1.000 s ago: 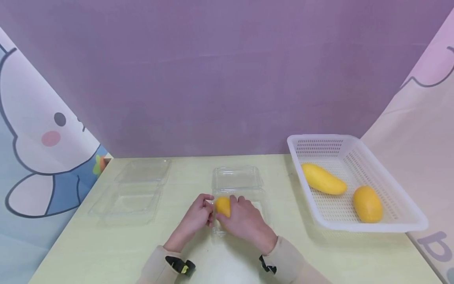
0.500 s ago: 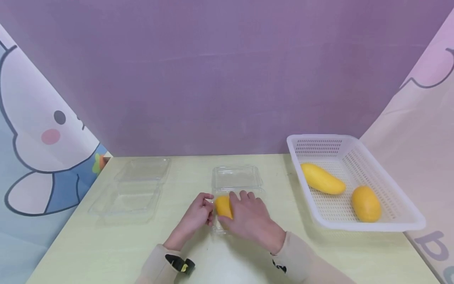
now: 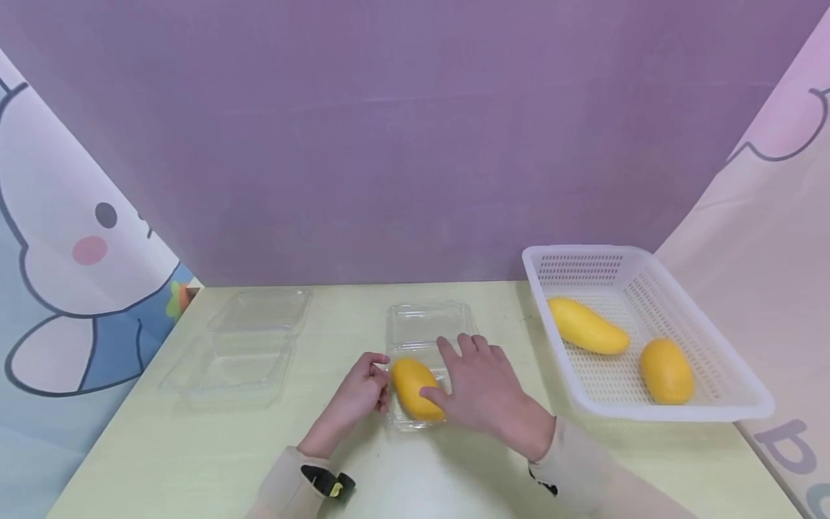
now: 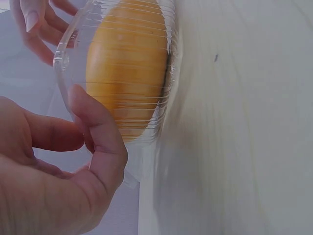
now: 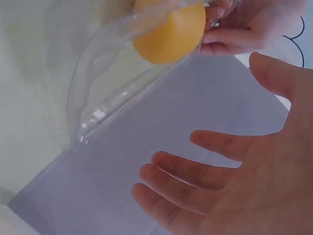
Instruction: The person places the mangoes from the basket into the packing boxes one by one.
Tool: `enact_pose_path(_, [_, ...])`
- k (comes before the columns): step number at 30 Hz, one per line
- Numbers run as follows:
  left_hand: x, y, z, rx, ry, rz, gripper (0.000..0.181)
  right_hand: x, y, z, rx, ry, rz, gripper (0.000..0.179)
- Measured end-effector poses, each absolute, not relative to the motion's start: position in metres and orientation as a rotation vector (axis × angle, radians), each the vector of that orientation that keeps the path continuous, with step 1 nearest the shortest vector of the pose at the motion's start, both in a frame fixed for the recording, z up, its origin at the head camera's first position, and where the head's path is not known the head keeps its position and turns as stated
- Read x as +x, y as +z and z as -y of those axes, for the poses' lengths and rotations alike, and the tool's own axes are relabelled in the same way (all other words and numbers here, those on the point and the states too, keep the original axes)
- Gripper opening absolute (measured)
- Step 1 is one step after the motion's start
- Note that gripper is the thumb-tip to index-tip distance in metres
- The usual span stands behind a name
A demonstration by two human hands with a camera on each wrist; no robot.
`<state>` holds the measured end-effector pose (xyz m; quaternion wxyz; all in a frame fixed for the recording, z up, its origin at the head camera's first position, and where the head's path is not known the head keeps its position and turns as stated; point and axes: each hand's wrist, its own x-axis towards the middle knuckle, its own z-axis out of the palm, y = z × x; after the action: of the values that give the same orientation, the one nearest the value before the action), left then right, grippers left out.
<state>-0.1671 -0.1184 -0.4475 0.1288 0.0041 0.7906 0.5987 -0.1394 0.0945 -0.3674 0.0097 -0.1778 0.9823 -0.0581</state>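
A yellow-orange mango [image 3: 412, 386] lies in the left part of a clear plastic clamshell box [image 3: 400, 424], whose lid [image 3: 433, 324] is folded back behind it. My left hand [image 3: 358, 393] pinches the box's left rim between thumb and finger, seen closely in the left wrist view, where the mango [image 4: 127, 63] shows through the ribbed wall. Over the right side of the box hovers my right hand [image 3: 486, 389], its fingers spread and holding nothing. In the right wrist view this hand [image 5: 234, 181] is apart from the mango.
At the right stands a white perforated basket [image 3: 687, 414] with two more mangoes inside, one long [image 3: 588, 326] and one rounder [image 3: 668, 371]. A second clear clamshell box [image 3: 236, 364] sits with its lid raised back on the left of the table. A purple panel [image 3: 415, 144] rises behind the table.
My right hand has let go of the mango and moved right, its fingers spreading, so more of the fruit shows. The left hand keeps its place at the rim.
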Motion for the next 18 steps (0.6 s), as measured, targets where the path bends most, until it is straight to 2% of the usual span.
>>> enact_pose_path(18, [-0.165,-0.446,0.117,0.016,1.727,-2.313,0.034,-0.141,-0.348,-0.135,-0.513,-0.127,-3.148,0.083])
